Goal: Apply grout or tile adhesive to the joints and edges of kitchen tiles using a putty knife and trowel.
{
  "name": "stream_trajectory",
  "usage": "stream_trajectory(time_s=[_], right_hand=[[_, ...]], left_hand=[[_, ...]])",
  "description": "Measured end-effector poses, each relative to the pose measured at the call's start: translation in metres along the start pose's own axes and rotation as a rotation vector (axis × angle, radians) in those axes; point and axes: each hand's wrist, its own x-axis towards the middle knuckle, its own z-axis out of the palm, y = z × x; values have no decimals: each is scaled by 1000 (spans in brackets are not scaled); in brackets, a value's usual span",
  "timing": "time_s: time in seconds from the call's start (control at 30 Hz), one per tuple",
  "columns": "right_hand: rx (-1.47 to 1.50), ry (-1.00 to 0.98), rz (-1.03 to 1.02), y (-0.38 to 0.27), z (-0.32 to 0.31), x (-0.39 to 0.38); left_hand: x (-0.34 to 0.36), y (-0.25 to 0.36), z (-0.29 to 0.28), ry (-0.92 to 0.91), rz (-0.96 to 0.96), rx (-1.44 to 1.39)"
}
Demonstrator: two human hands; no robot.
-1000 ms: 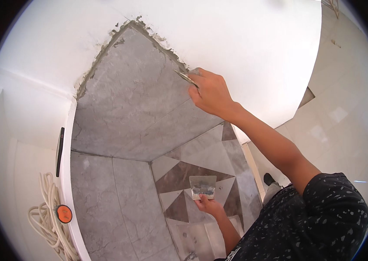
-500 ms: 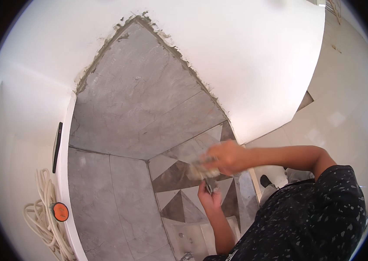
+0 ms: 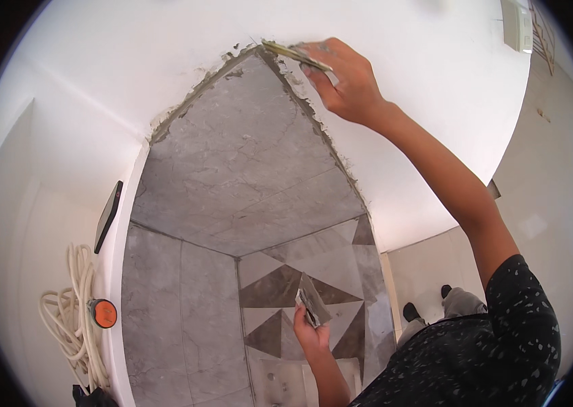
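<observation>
My right hand (image 3: 347, 78) is raised at the top, gripping a thin flat scraper (image 3: 298, 55) with a yellowish, smeared edge. Its far end meets the white wall by the peak of the grey tiled panel (image 3: 232, 149), where rough grey mortar (image 3: 269, 64) runs along the tile edge. Lower down, my left hand (image 3: 310, 332) is closed round a putty knife (image 3: 312, 302). That tool's broad metal blade points up and carries some pale material. The lower part of its grip is hidden by my fingers.
On the left ledge (image 3: 118, 271) lie a dark flat device (image 3: 108, 217) and an orange-faced round thing (image 3: 105, 313), with coiled cream cable (image 3: 76, 319) beyond. Below are patterned triangle tiles (image 3: 273, 288) and a white basin (image 3: 283, 380). A pale switch box (image 3: 517, 26) is on the upper right wall.
My right hand has moved from beside my left hand up to the top of the tiled panel, with the scraper in it. My left hand stays low, its putty knife now in plain sight.
</observation>
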Motion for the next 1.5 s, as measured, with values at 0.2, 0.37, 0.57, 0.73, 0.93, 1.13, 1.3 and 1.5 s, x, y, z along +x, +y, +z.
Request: stream_trajectory(time_s=[0.2,0.37,0.57,0.73,0.93,1.13,1.3,1.5], right_hand=[[-22,-62,46,2,9,13],[3,-90,-187,3,6,34],[90,-431,-250,9,-3,87],[61,-631,-207,15,-16,93],[-112,-249,-212,21,-6,28],[-162,-148,-129,15,1,-7],[-108,-195,8,4,-1,-52],[-40,-170,35,-2,-13,-129]], left_hand=[[3,-2,-30,7,18,-9],[2,3,-36,20,47,-26],[3,1,-38,17,63,2],[8,-3,-40,47,59,-44],[10,-6,-39,23,41,-47],[5,-4,-47,-5,81,25],[-1,-9,-43,38,86,28],[-9,-17,-21,42,81,38]])
